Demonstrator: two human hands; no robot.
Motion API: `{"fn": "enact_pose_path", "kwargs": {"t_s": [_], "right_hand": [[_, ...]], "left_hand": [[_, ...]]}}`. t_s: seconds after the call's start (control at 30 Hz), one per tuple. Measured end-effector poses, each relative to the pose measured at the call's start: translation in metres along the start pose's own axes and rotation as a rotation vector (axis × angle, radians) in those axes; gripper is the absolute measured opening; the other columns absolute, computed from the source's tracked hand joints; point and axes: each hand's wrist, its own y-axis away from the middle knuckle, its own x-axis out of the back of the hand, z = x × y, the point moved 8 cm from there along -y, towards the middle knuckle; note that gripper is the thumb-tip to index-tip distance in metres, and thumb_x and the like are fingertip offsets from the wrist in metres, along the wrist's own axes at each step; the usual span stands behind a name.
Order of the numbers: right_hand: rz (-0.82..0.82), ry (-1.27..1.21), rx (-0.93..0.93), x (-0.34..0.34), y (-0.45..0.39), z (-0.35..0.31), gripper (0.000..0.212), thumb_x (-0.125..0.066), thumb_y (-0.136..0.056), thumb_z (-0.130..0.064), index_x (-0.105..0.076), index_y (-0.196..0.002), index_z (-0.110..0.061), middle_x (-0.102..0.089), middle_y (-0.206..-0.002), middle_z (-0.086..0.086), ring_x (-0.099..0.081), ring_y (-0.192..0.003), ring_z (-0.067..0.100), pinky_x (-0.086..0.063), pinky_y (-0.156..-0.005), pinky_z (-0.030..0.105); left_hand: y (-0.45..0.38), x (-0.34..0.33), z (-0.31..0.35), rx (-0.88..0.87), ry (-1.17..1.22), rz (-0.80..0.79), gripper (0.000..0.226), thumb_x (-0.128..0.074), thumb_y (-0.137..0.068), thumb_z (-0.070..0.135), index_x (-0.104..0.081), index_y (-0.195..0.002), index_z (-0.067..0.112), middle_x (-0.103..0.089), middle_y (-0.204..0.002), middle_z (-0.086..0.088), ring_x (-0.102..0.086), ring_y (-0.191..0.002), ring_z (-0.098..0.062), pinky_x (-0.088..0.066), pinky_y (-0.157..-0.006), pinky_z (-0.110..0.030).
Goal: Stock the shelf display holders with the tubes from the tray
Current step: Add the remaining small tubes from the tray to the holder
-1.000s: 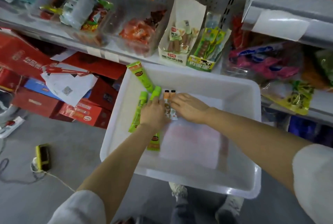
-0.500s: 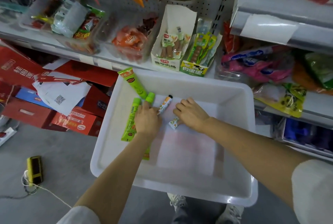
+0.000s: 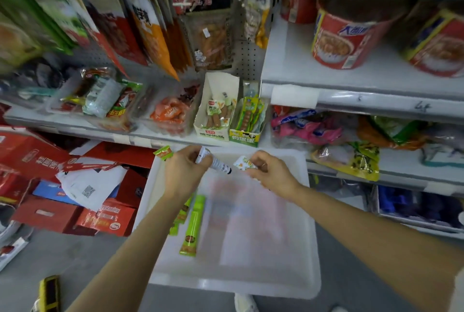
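Green tubes point(image 3: 192, 226) in white tray point(image 3: 308, 256)

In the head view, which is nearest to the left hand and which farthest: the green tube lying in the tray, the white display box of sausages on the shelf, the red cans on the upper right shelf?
Measured from the left hand:
1. Green tube, just below the hand, in the white tray.
2. White display box, above the hand, on the shelf.
3. Red cans, far up and right.
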Motion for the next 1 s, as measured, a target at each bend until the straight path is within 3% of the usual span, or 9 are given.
{"fn": "enact_pose_path", "kwargs": {"t_s": [0.07,0.13,0.23,0.37,0.5,0.67,0.77,0.87,1.0], "right_hand": [[0.040,-0.120,0.027,0.021,0.009,-0.031,0.014,-0.065,-0.090,-0.014,-0.053,-0.095,-0.008,-0.055,-0.089,0.020,-0.059,-0.071,0.021,-0.045,-0.054,0.015],[0.069,-0.226,0.076,0.045,0.020,-0.066,0.011,-0.060,-0.093,-0.014,-0.050,-0.093,-0.009,-0.050,-0.084,0.008,-0.062,-0.072,0.024,-0.050,-0.060,0.023],[0.114,-0.309,0.161,0.088,0.041,-0.117,0.005,-0.053,-0.097,-0.016,-0.051,-0.094,-0.013,-0.057,-0.083,-0.002,-0.061,-0.067,0.018,-0.045,-0.056,0.025],[0.191,-0.396,0.269,0.160,0.084,-0.177,0.012,-0.050,-0.099,-0.019,-0.057,-0.108,-0.015,-0.059,-0.084,0.005,-0.053,-0.065,0.016,-0.038,-0.049,0.020],[0.258,-0.408,0.361,0.235,0.136,-0.211,0.025,-0.066,-0.089,-0.014,-0.062,-0.112,-0.022,-0.063,-0.077,-0.011,-0.050,-0.062,0.005,-0.039,-0.052,0.019],[0.414,-0.419,0.359,0.318,0.187,-0.211,0.022,-0.073,-0.082,-0.010,-0.068,-0.104,-0.014,-0.062,-0.065,-0.006,-0.046,-0.056,0.013,-0.035,-0.047,0.023],[0.442,-0.481,0.348,0.361,0.209,-0.208,0.023,-0.073,-0.082,-0.013,-0.068,-0.104,-0.007,-0.061,-0.075,0.016,-0.047,-0.056,0.020,-0.034,-0.046,0.025],[0.448,-0.566,0.346,0.402,0.224,-0.203,0.032,-0.075,-0.078,-0.014,-0.067,-0.106,0.000,-0.064,-0.086,0.021,-0.049,-0.049,0.011,-0.035,-0.042,0.018],[0.414,-0.612,0.348,0.449,0.240,-0.195,0.041,-0.074,-0.072,-0.021,-0.066,-0.105,0.001,-0.066,-0.096,0.021,-0.045,-0.056,0.016,-0.030,-0.043,0.021]], "left_hand": [[-0.001,0.008,0.034,0.004,0.078,-0.039,0.010,-0.069,-0.082,0.019,-0.072,-0.084,0.028,-0.069,-0.063,0.005,-0.066,-0.052,-0.009,-0.048,-0.047,-0.025],[0.000,0.014,0.076,-0.004,0.173,-0.085,0.013,-0.068,-0.082,0.013,-0.074,-0.084,0.025,-0.070,-0.068,0.000,-0.067,-0.050,-0.012,-0.049,-0.049,-0.019],[0.004,0.021,0.144,-0.025,0.356,-0.176,0.007,-0.067,-0.086,0.008,-0.074,-0.084,0.009,-0.069,-0.076,-0.011,-0.063,-0.050,-0.017,-0.055,-0.052,-0.025],[0.024,0.022,0.244,-0.083,0.571,-0.394,0.012,-0.073,-0.085,0.016,-0.073,-0.089,0.005,-0.071,-0.088,-0.020,-0.066,-0.063,-0.021,-0.059,-0.065,-0.028],[0.057,0.014,0.339,-0.153,0.686,-0.614,0.040,-0.078,-0.069,0.021,-0.069,-0.103,0.001,-0.070,-0.093,-0.020,-0.070,-0.077,-0.021,-0.060,-0.079,-0.031],[0.087,-0.016,0.444,-0.403,0.605,-0.642,0.034,-0.080,-0.072,0.011,-0.069,-0.103,0.005,-0.070,-0.100,-0.020,-0.072,-0.089,-0.032,-0.060,-0.077,-0.037],[0.102,-0.033,0.504,-0.562,0.533,-0.599,0.030,-0.074,-0.082,0.005,-0.065,-0.110,0.007,-0.072,-0.094,-0.019,-0.074,-0.079,-0.030,-0.060,-0.065,-0.033],[0.113,-0.049,0.557,-0.714,0.416,-0.626,0.022,-0.072,-0.086,0.008,-0.068,-0.108,0.007,-0.073,-0.093,-0.019,-0.074,-0.078,-0.029,-0.059,-0.062,-0.030],[0.119,-0.069,0.609,-0.805,0.283,-0.672,0.015,-0.067,-0.090,0.007,-0.071,-0.104,0.006,-0.075,-0.082,-0.005,-0.073,-0.072,-0.015,-0.055,-0.058,-0.019]]}}
